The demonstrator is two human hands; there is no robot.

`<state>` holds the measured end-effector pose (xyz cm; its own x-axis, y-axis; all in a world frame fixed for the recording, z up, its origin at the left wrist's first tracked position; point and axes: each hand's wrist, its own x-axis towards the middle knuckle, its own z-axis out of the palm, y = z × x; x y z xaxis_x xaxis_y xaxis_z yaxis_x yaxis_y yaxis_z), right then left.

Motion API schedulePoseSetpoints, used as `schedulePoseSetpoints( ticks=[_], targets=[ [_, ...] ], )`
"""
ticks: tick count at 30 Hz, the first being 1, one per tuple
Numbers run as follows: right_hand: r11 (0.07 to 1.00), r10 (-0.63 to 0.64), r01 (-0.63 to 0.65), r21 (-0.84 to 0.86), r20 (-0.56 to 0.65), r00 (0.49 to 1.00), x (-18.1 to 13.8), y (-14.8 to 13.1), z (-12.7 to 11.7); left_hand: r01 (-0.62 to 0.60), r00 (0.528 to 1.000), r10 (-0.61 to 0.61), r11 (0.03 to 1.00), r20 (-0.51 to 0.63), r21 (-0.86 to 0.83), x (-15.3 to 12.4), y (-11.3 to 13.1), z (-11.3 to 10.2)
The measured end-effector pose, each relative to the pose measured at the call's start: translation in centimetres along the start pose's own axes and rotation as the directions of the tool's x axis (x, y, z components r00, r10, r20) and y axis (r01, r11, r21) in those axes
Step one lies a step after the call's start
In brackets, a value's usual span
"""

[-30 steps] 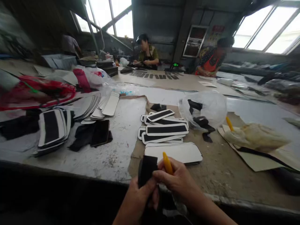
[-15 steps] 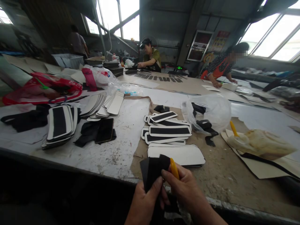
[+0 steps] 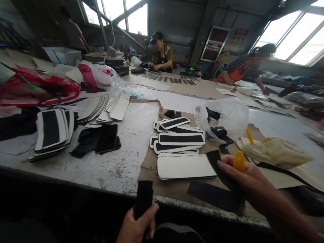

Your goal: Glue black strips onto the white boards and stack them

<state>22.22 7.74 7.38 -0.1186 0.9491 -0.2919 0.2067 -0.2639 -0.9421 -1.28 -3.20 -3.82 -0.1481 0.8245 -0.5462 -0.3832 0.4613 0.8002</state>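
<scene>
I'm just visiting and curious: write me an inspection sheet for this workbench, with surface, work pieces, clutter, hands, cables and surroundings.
Surface: white table, stained, partly under a brown sheet.
Work pieces: stack of white panels; beyond it, overlapping panels with black centres.
Clutter: crumpled clear bag with black scraps; dark phone-like slab; red bag.
Left hand: grips a black strip.
Right hand: holds a yellow handle and black material; one strip or two, unclear.
Cables: thin pale line near the far window; cannot tell whether it is a cable.
Surroundings: co-worker in orange apron, another in dark apron, a third person farther left.
</scene>
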Motion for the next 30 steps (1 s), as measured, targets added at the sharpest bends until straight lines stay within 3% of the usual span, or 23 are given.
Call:
schedulePoseSetpoints(
  ticks=[2, 4, 8, 10, 15, 30],
  targets=[
    [0.964, 0.057, -0.002, -0.266, 0.199, 0.978, 1.1, -0.7, -0.4, -0.04, 0.997, 0.035, 0.996, -0.073, -0.074, 1.1, 1.6, -0.1],
    [0.887, 0.118, 0.083, -0.455, 0.396, 0.911, 2.7, -1.2, 0.4, -0.092, 0.991, 0.08, 0.99, -0.105, -0.107, 2.7, 3.0, 0.3],
    [0.771, 0.209, 0.273, -0.576, 0.633, 0.745, 6.6, -2.0, 3.7, -0.136, 0.985, 0.126, 0.987, -0.117, -0.08, 5.6, 4.6, 1.5],
    [0.734, 0.221, 0.327, -0.595, 0.665, 0.713, 8.3, -2.0, 5.3, -0.146, 0.986, 0.14, 0.988, -0.094, -0.049, 6.5, 4.8, 1.8],
    [0.585, 0.17, 0.439, -0.682, 0.632, 0.756, 10.7, -1.3, 7.7, -0.138, 0.988, 0.137, 0.99, -0.066, -0.018, 7.1, 5.0, 2.0],
    [0.297, 0.148, 0.573, -0.764, 0.629, 0.763, 11.2, -1.3, 9.3, -0.085, 0.993, 0.09, 0.994, -0.079, 0.07, 7.2, 5.0, 2.2]
  ],
)
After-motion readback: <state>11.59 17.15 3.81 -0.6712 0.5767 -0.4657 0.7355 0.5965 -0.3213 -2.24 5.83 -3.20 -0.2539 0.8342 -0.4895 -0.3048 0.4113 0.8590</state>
